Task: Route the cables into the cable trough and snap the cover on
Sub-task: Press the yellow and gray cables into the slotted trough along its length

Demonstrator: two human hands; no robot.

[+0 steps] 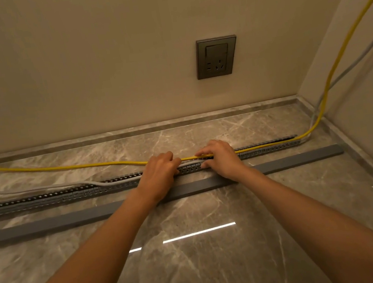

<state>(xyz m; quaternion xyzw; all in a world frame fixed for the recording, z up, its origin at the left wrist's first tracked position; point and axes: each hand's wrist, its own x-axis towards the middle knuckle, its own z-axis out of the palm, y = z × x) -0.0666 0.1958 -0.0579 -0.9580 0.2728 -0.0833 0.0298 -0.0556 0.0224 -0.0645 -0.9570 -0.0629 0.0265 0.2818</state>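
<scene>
A long grey slotted cable trough lies on the marble floor, running left to right. A yellow cable and a white cable come in from the left; to the right of my hands both lie along the trough. My left hand and my right hand rest on the trough's middle, close together, fingers curled on the two cables there. The flat grey cover strip lies on the floor just in front of the trough, apart from it.
A dark wall socket sits on the beige wall behind. Both cables climb the right-hand wall at the corner. A raised stone skirting borders the floor along both walls. Polished marble floor spreads in front.
</scene>
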